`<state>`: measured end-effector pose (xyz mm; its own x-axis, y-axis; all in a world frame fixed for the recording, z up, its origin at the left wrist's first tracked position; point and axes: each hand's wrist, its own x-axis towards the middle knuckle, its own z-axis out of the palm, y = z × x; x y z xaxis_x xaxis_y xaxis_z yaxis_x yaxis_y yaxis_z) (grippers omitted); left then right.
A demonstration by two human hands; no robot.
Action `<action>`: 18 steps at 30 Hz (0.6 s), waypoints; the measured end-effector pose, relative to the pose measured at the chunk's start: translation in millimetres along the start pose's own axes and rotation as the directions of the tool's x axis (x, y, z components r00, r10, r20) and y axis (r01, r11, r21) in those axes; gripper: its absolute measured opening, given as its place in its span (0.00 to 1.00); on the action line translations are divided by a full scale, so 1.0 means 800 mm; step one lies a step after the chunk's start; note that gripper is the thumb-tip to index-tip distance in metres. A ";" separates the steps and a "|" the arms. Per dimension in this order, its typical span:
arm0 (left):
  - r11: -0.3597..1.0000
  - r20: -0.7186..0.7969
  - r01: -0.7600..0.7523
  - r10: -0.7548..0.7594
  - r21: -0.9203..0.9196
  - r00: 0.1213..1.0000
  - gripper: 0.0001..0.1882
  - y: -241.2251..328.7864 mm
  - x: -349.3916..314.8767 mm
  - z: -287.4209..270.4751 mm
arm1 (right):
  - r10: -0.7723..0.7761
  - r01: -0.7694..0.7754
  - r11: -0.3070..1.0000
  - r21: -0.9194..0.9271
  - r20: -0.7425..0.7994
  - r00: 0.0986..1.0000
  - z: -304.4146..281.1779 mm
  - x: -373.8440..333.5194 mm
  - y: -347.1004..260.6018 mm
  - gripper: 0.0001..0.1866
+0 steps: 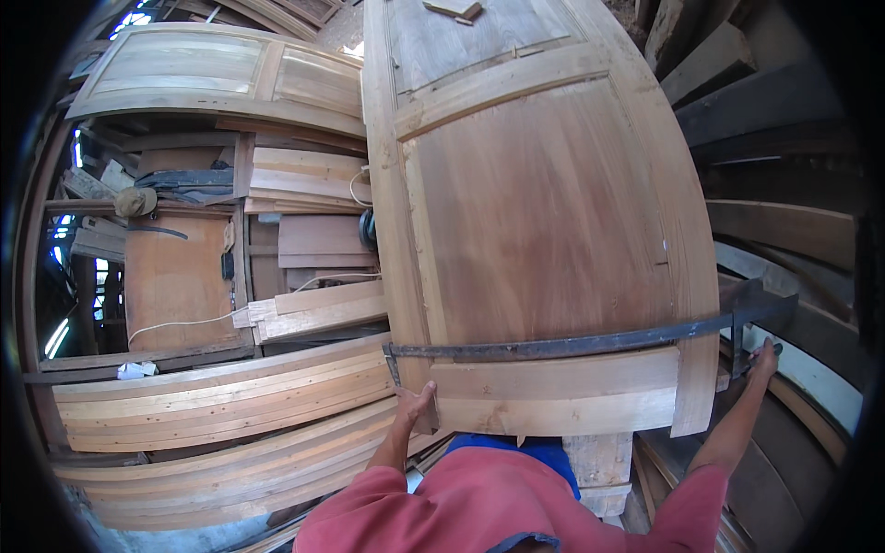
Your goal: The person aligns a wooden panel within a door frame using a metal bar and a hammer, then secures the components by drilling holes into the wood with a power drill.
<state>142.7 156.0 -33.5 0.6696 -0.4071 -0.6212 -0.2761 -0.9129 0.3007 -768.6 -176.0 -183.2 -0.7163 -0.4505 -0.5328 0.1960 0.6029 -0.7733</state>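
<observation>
A panelled wooden door [553, 212] lies in front of me, its near end by my waist. Across that end runs a long dark metal bar clamp [553, 348], with one jaw at the door's left edge and the other at the right. My left hand [415, 405] grips the door's left near corner just below the clamp's left jaw; the thumb rests on the wood, and the other fingers are mostly hidden. On the right, my right hand [762, 359] is closed round the clamp's screw handle [777, 348], beyond the door's edge.
Long stacked boards [230, 396] fill the left side. Another panelled door [221, 69] lies at the far left, near a cap [135, 202] and a pale cable [184, 324]. More planks [784, 230] crowd the right. Small wood pieces [456, 11] rest on the door's far part.
</observation>
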 end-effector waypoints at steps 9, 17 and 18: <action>0.987 0.003 -0.099 0.101 -0.127 0.995 0.64 -0.040 0.005 -0.010 | -0.255 -0.372 0.558 0.742 0.580 0.774 0.015 -0.076 0.001 0.12; 0.991 0.113 0.078 -0.065 -0.111 0.991 0.64 0.046 -0.037 -0.033 | 0.017 -0.191 0.841 0.506 0.327 0.945 0.015 -0.051 0.002 0.12; 0.993 0.041 0.090 -0.087 -0.078 0.995 0.65 0.043 -0.034 -0.028 | 0.004 -0.175 0.863 0.474 0.340 0.941 0.008 -0.033 0.005 0.13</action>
<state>130.4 136.7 9.9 0.6625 -0.3269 -0.6739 -0.1601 -0.9407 0.2989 -744.7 -166.5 -174.5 -0.4455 -0.6449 -0.6210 0.6121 0.2868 -0.7370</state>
